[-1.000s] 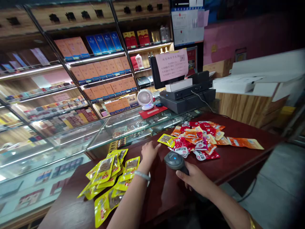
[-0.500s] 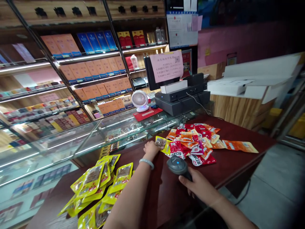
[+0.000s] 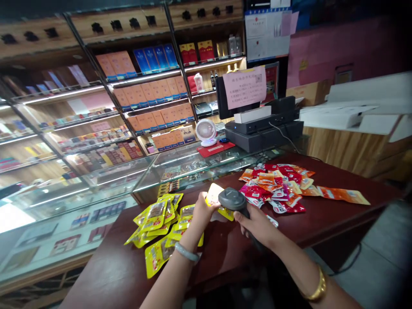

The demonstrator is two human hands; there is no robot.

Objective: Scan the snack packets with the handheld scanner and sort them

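Note:
My left hand (image 3: 203, 211), with a pale bangle at its wrist, grips a yellow snack packet (image 3: 214, 192) by its edge. The packet is tilted up and its face glows bright in the scanner's light. My right hand (image 3: 259, 225) is wrapped round the handle of a dark grey barcode scanner (image 3: 232, 198), whose head is close to the packet and hides part of it. Left of my left hand lies a pile of yellow snack packets (image 3: 156, 216). Beyond the scanner, to the right, is a heap of red and orange snack packets (image 3: 273, 182).
The packets lie on a dark red wooden counter (image 3: 222, 257). Behind it stands a glass display case (image 3: 183, 165) with a small white fan (image 3: 206, 131) on top. A monitor with a pink notice (image 3: 244, 88) and a cash drawer (image 3: 264, 137) stand at the back.
My left hand has lifted the yellow packet away from beside the red heap. The scanner has come up close to the packet, which is now lit. The view has shifted left.

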